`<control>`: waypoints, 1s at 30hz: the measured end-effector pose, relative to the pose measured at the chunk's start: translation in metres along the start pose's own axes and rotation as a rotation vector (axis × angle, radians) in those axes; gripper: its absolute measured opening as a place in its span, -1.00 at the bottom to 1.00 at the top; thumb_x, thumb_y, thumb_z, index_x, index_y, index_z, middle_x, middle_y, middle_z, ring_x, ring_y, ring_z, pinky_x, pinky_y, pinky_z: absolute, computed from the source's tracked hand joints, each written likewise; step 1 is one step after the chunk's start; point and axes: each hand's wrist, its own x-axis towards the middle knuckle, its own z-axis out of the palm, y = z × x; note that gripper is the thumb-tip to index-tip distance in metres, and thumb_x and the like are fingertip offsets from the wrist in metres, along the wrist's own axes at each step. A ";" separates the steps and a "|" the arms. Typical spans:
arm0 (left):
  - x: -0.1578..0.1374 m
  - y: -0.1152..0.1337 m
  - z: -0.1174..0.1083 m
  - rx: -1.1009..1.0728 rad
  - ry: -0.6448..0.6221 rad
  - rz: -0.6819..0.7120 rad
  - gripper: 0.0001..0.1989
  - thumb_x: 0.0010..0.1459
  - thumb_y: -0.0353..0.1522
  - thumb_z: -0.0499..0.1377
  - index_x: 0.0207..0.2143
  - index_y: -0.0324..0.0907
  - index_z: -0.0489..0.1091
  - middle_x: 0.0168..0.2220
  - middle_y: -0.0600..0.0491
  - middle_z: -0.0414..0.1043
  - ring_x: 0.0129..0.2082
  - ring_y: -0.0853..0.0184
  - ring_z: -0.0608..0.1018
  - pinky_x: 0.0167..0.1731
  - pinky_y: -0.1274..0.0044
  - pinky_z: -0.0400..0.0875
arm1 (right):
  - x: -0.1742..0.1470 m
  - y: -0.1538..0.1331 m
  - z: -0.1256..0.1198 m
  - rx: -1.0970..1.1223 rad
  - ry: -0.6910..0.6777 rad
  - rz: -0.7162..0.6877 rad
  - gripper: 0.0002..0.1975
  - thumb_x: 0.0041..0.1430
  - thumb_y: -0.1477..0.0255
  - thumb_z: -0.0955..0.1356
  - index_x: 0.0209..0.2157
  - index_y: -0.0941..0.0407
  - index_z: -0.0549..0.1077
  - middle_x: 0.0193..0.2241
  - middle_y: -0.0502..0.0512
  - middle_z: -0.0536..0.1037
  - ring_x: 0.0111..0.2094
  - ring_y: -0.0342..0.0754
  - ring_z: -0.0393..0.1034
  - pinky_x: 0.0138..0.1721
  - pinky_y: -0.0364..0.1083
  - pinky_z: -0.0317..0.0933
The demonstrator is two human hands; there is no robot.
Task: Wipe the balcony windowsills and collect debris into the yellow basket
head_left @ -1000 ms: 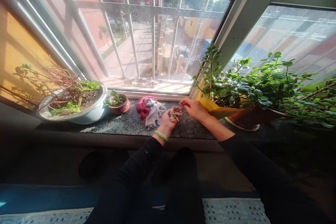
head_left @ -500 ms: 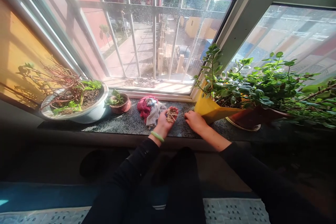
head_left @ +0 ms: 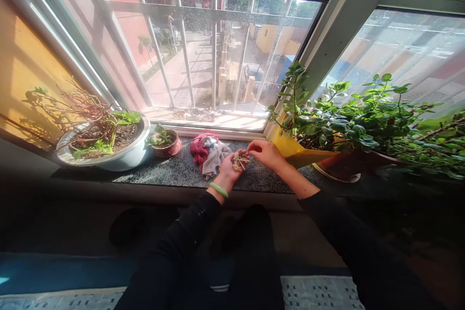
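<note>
My left hand [head_left: 228, 167], with a pale green bangle at the wrist, is turned palm up over the sill. Its fingers cup a small heap of dry, straw-coloured plant bits [head_left: 240, 160]. Just right of that palm, my right hand [head_left: 267, 154] has its thumb and fingertips pinched together close to the heap; whatever is between them is too small to make out. Crumpled cloths [head_left: 210, 155], red and greyish white, lie left of my left hand. A yellow plant pot [head_left: 290, 150] stands behind my right hand.
A wide white pot [head_left: 136, 147] with reddish stems and a small clay pot [head_left: 167, 145] with a succulent stand left on the speckled sill [head_left: 152, 177]. Leafy plants [head_left: 363, 116] in a brown pot [head_left: 348, 164] crowd the right. A barred window [head_left: 214, 58] rises behind.
My right hand has lifted off the sill beside the yellow pot and moved up and left to the edge of my left palm. My left hand has barely moved.
</note>
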 end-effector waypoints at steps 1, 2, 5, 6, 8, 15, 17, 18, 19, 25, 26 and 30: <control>0.001 -0.001 0.001 0.001 -0.001 -0.001 -0.72 0.33 -0.49 -0.05 -0.33 -0.28 0.43 -0.46 -0.07 0.52 -0.46 0.28 0.62 -0.36 0.46 0.59 | 0.002 -0.005 0.000 0.012 -0.024 0.000 -0.88 0.10 0.56 0.38 -0.36 0.09 0.57 -0.41 -0.04 0.61 -0.36 -0.13 0.46 -0.24 -0.18 0.30; 0.002 -0.002 0.002 0.001 -0.004 -0.003 -0.71 0.34 -0.48 -0.05 -0.35 -0.27 0.42 -0.48 -0.06 0.50 -0.49 0.29 0.61 -0.39 0.48 0.59 | 0.004 -0.009 0.000 0.008 -0.042 -0.004 -0.87 0.10 0.56 0.38 -0.36 0.09 0.58 -0.40 -0.04 0.61 -0.36 -0.14 0.46 -0.24 -0.18 0.30; 0.004 -0.003 0.002 0.013 -0.015 -0.019 -0.69 0.35 -0.47 -0.07 -0.36 -0.28 0.42 -0.52 -0.04 0.47 -0.52 0.31 0.59 -0.45 0.53 0.56 | 0.007 -0.015 0.003 -0.045 -0.055 -0.039 -0.83 0.10 0.56 0.38 -0.35 0.07 0.63 -0.34 -0.01 0.62 -0.35 -0.14 0.44 -0.21 -0.17 0.30; 0.004 -0.004 0.002 0.017 -0.014 -0.024 -0.69 0.35 -0.47 -0.07 -0.35 -0.28 0.43 -0.52 -0.04 0.47 -0.53 0.32 0.59 -0.45 0.53 0.56 | 0.008 -0.015 0.003 -0.064 -0.049 -0.045 -0.82 0.10 0.56 0.38 -0.35 0.06 0.64 -0.33 0.00 0.62 -0.34 -0.14 0.44 -0.20 -0.17 0.30; 0.004 -0.003 0.002 0.014 -0.006 -0.029 -0.70 0.34 -0.47 -0.06 -0.29 -0.30 0.45 -0.51 -0.03 0.47 -0.52 0.32 0.59 -0.41 0.51 0.57 | 0.008 -0.014 0.003 -0.087 -0.030 -0.041 -0.82 0.10 0.56 0.38 -0.35 0.08 0.64 -0.32 0.02 0.61 -0.33 -0.12 0.44 -0.19 -0.15 0.31; -0.008 0.007 0.003 -0.083 0.003 -0.048 -0.72 0.31 -0.50 -0.05 -0.31 -0.29 0.45 -0.43 -0.10 0.53 -0.37 0.25 0.65 -0.32 0.47 0.59 | 0.006 0.013 0.000 -0.177 0.009 -0.016 -0.72 0.15 0.64 0.31 -0.19 0.15 0.60 -0.18 0.12 0.62 -0.16 -0.05 0.49 -0.05 -0.09 0.36; -0.010 0.012 0.003 -0.095 0.021 -0.043 -0.72 0.30 -0.52 -0.05 -0.35 -0.28 0.44 -0.44 -0.09 0.53 -0.39 0.25 0.64 -0.33 0.47 0.59 | 0.006 0.025 0.002 -0.281 -0.065 0.007 -0.64 0.14 0.69 0.30 -0.09 0.15 0.59 -0.07 0.17 0.61 -0.05 -0.01 0.48 0.06 -0.06 0.33; -0.011 0.014 0.003 -0.099 0.029 -0.041 -0.73 0.29 -0.52 -0.04 -0.36 -0.28 0.43 -0.45 -0.08 0.52 -0.40 0.26 0.64 -0.33 0.46 0.59 | 0.006 0.031 0.005 -0.328 -0.107 0.007 -0.60 0.13 0.70 0.31 -0.05 0.15 0.58 -0.02 0.19 0.59 0.00 0.01 0.47 0.10 -0.04 0.30; -0.012 0.015 0.003 -0.101 0.034 -0.040 -0.73 0.29 -0.53 -0.04 -0.37 -0.28 0.43 -0.46 -0.07 0.52 -0.42 0.27 0.63 -0.34 0.46 0.59 | 0.006 0.036 0.008 -0.363 -0.143 -0.004 -0.57 0.13 0.71 0.31 0.00 0.15 0.56 0.03 0.20 0.57 0.04 0.02 0.45 0.14 -0.03 0.28; -0.016 0.021 0.004 -0.087 0.038 -0.031 -0.72 0.30 -0.52 -0.05 -0.39 -0.28 0.41 -0.49 -0.05 0.51 -0.47 0.27 0.62 -0.40 0.47 0.59 | 0.014 0.043 0.026 -0.485 -0.207 -0.072 -0.66 0.21 0.62 0.32 -0.01 0.14 0.56 0.00 0.19 0.56 0.05 0.04 0.41 0.11 -0.05 0.24; -0.016 0.021 0.003 -0.086 0.039 -0.032 -0.72 0.30 -0.52 -0.05 -0.39 -0.28 0.41 -0.49 -0.05 0.51 -0.47 0.27 0.62 -0.41 0.47 0.59 | 0.016 0.042 0.028 -0.506 -0.204 -0.067 -0.71 0.23 0.60 0.32 -0.06 0.14 0.58 -0.05 0.19 0.57 0.02 0.04 0.42 0.08 -0.06 0.25; -0.014 0.022 0.001 -0.096 0.046 -0.053 -0.73 0.29 -0.51 -0.05 -0.31 -0.29 0.44 -0.46 -0.07 0.52 -0.45 0.27 0.62 -0.42 0.48 0.59 | 0.025 0.038 0.034 -0.556 -0.172 -0.035 -0.81 0.25 0.54 0.32 -0.21 0.11 0.59 -0.17 0.18 0.57 -0.10 0.02 0.43 -0.08 -0.09 0.25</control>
